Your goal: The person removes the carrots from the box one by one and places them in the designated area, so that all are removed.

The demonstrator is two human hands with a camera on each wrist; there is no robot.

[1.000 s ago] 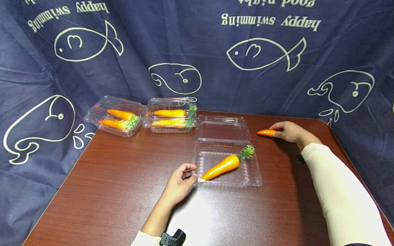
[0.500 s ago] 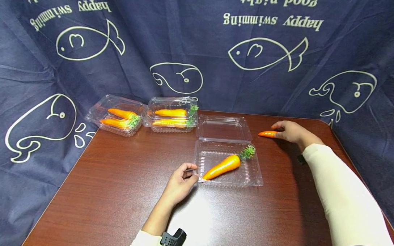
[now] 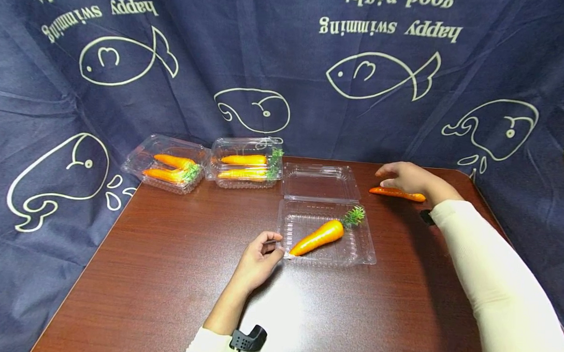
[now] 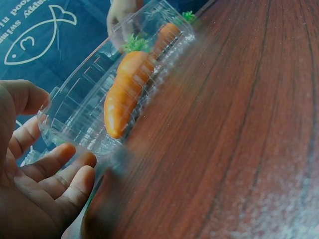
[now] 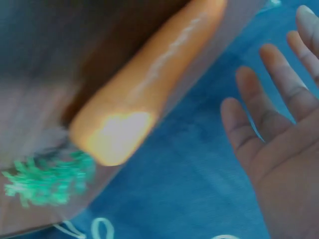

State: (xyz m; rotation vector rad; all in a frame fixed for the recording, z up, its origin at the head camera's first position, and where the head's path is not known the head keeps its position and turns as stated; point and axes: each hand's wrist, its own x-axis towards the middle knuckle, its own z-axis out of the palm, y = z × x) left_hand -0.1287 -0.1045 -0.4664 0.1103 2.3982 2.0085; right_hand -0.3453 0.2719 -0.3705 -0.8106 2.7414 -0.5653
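An open clear plastic clamshell box [image 3: 325, 211] lies on the table, its lid folded back. One orange carrot [image 3: 319, 238] with a green leafy top [image 3: 354, 216] lies slantwise in its base. My left hand [image 3: 257, 263] holds the box's near left corner between thumb and fingers. Farther right, a second carrot [image 3: 404, 195] lies on the table. My right hand [image 3: 410, 179] hovers just over it, fingers spread and nothing in them. In the right wrist view this carrot [image 5: 149, 84] and its leafy top [image 5: 50, 179] show apart from the fingers [image 5: 284, 89].
Two closed clear boxes stand at the back left: one box [image 3: 133, 160] at the table's corner, another box [image 3: 214, 168] beside it, each with two carrots inside. A blue printed curtain [image 3: 302, 125] hangs behind the brown table [image 3: 176, 276].
The right hand was at the right-hand carrot before; now it has risen and shifted slightly left, showing more of the carrot, which stays on the table. The left hand keeps its place.
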